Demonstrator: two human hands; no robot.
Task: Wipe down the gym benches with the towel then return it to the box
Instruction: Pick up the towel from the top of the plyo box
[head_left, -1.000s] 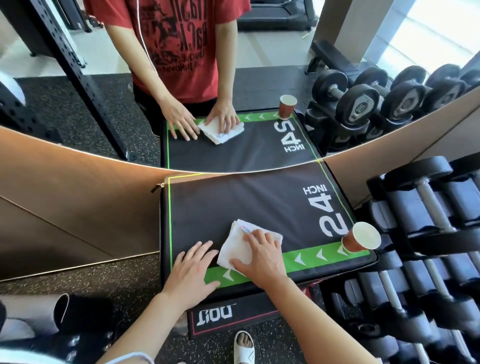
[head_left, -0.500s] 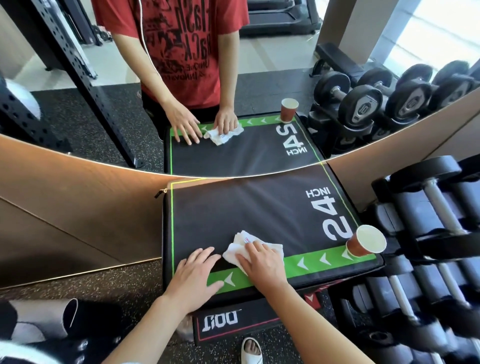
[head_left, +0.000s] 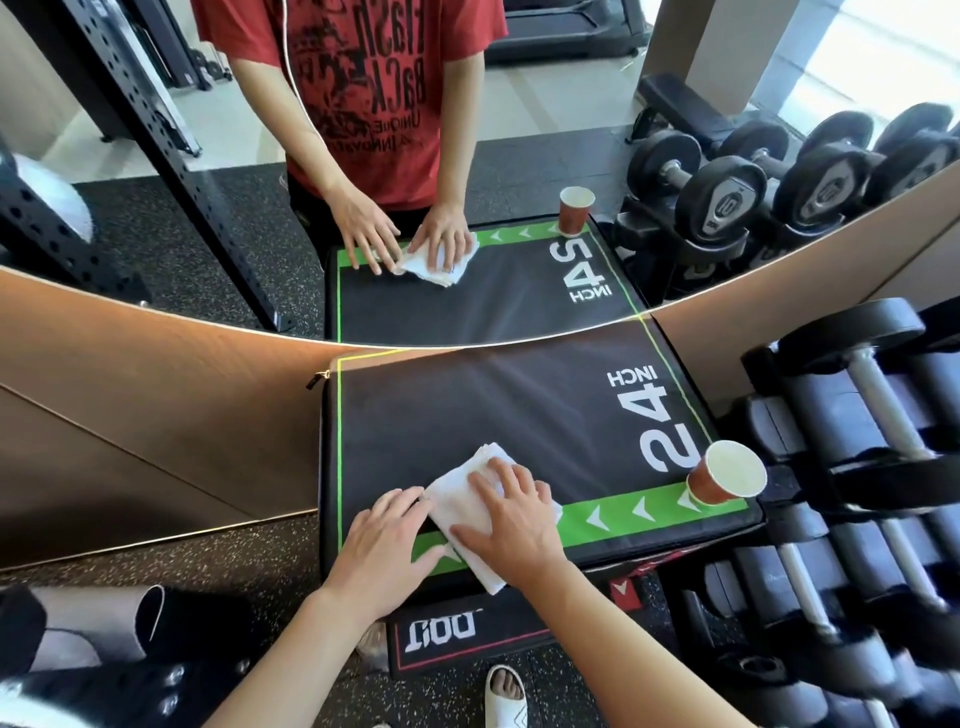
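Right hand (head_left: 511, 525) flat on white towel (head_left: 457, 501) — left hand (head_left: 387, 540) flat beside it, both grips released, on black pad (head_left: 493, 405).

towel (head_left: 457, 499) partly under right hand (head_left: 511, 519)

Gym: dumbbell rack (head_left: 857, 467) at right, wall mirror (head_left: 156, 234), padded plyo box (head_left: 493, 410), rubber floor (head_left: 234, 571).

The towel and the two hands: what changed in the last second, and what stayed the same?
The right hand slid the towel toward the box's near edge, where a corner now hangs over, and closer to the left hand, whose fingertips now touch it. Both hands stayed flat. The paper cup did not move.
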